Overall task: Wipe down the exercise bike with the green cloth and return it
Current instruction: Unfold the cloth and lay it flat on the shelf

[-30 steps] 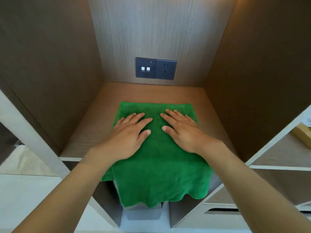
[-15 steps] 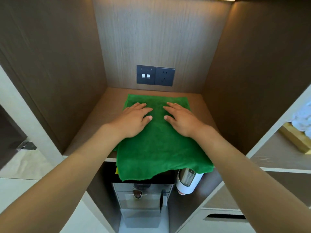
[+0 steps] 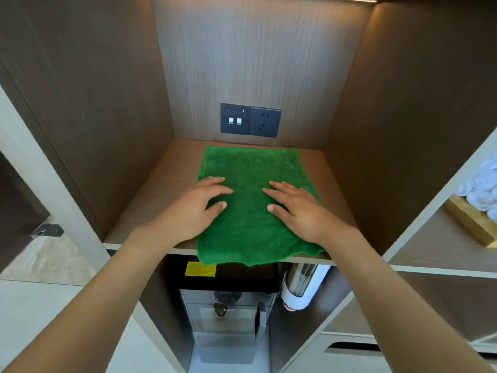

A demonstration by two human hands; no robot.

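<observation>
The green cloth (image 3: 250,181) lies spread flat on a wooden shelf (image 3: 161,189) inside a cabinet niche. Its far edge sits close to the back wall and its near edge hangs slightly over the shelf front. My left hand (image 3: 196,211) rests flat on the cloth's left half, fingers straight and spread. My right hand (image 3: 298,211) lies flat on the right half, palm down. Neither hand grips the fabric. The exercise bike is not in view.
A dark switch and socket plate (image 3: 250,121) is on the back wall. Below the shelf stand a water dispenser (image 3: 226,313) and a white cup holder (image 3: 301,289). White rolled towels (image 3: 481,188) sit in the right compartment. Cabinet side walls close in on both sides.
Both hands have pushed the cloth deeper onto the shelf; far less of it hangs over the front edge now. My hands have slid back toward the near half of the cloth.
</observation>
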